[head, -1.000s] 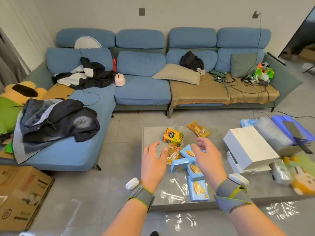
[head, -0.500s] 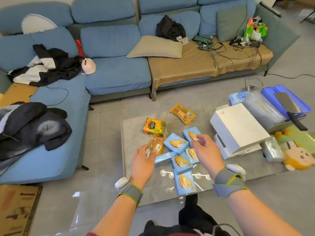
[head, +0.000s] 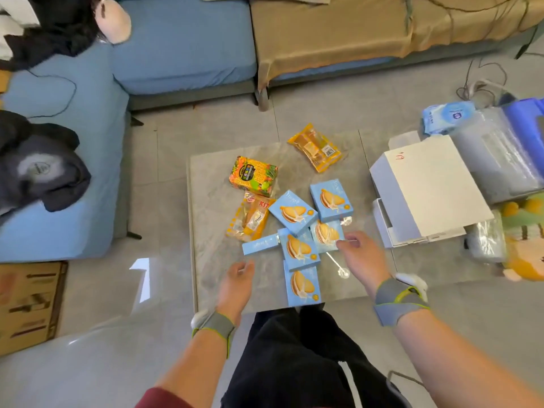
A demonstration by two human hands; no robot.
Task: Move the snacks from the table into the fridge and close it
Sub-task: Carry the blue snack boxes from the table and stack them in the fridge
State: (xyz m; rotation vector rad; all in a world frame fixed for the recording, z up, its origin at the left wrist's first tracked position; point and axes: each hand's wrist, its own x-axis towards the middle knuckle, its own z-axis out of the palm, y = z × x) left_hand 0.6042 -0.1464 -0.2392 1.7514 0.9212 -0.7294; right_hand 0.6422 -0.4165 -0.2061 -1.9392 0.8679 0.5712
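Several light-blue biscuit boxes lie in a loose pile on the low grey table. Behind them are an orange-green snack box, a clear orange bread packet and a yellow cake packet. My right hand hovers at the right edge of the pile, fingers curled beside one blue box; I cannot tell if it touches. My left hand hangs over bare table left of the pile, fingers apart and empty. No fridge is in sight.
A white box and plastic-wrapped items crowd the table's right side. A plush toy sits at far right. A blue sofa with clothes stands behind, a cardboard box on the floor at left.
The camera has tilted down and come closer to the table. Both hands have lowered and drawn back toward the near side of the snack pile.
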